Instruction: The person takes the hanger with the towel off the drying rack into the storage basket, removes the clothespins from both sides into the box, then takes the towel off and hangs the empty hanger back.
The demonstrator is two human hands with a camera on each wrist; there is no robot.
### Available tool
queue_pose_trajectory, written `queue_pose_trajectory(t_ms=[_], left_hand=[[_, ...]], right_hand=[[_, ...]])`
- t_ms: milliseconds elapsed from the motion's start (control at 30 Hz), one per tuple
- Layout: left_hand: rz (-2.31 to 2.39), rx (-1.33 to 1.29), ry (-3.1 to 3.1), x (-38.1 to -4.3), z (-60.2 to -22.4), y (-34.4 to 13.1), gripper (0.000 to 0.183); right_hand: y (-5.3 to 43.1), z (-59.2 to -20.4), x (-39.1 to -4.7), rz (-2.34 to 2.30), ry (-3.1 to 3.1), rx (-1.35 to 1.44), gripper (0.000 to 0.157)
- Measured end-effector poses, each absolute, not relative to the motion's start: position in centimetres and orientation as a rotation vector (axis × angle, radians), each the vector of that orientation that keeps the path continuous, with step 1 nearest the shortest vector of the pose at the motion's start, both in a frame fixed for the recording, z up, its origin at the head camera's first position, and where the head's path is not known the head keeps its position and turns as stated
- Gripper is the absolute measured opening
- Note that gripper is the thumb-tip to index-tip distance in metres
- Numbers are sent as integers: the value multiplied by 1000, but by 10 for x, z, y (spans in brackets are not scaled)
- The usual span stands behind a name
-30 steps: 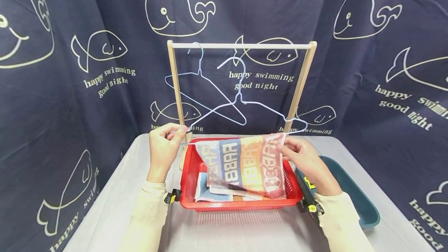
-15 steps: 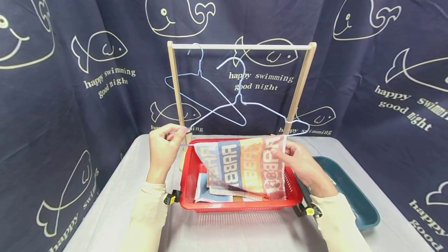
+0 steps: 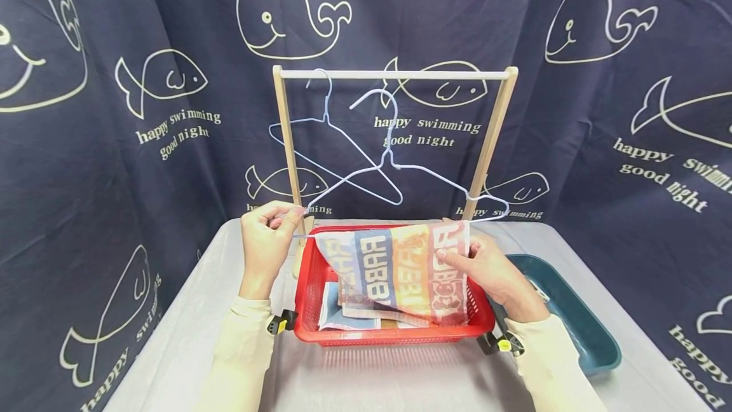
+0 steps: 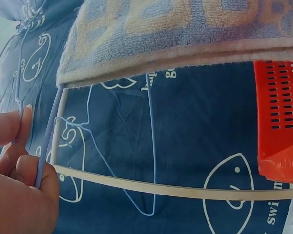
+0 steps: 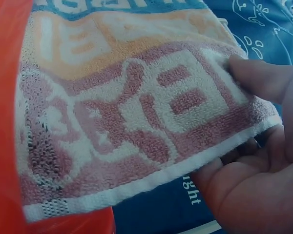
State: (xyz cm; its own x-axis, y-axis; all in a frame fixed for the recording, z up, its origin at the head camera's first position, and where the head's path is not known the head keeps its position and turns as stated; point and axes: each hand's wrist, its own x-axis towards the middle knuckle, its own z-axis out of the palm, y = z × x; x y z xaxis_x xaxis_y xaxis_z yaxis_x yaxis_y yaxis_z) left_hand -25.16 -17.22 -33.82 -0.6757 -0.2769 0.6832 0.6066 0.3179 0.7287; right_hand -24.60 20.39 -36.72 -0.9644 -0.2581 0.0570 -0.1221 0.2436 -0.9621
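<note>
My left hand grips the left end of a pale blue wire hanger, with its hook pointing up. Over the hanger's bottom bar drapes a striped towel in blue, orange and red with large letters. At the towel's right side, my right hand pinches the cloth, thumb on the near face and fingers behind it. The towel's lower part hangs over a red plastic basket. In the left wrist view the hanger wire runs through the curled left fingers.
Behind the basket stands a wooden rack with a white rail, where another blue hanger hangs at the left. Folded blue cloth lies in the basket. A dark teal tray sits to the right on the grey-covered table.
My right hand has slid slightly left and lower along the towel, its thumb now farther in on the cloth. The hanger has shifted a little, its hook slightly left and higher.
</note>
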Motion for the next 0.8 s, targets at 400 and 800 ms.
queue_pose_trajectory(t_ms=[400,800], left_hand=[[-1473,-307,-1785,-254,-340,-176,7],[-1474,-305,-1778,-254,-342,-176,9]], right_hand=[[204,-367,-241,-1736,2376,-440,35],[207,-371,-242,-1578,2455,-495,28]])
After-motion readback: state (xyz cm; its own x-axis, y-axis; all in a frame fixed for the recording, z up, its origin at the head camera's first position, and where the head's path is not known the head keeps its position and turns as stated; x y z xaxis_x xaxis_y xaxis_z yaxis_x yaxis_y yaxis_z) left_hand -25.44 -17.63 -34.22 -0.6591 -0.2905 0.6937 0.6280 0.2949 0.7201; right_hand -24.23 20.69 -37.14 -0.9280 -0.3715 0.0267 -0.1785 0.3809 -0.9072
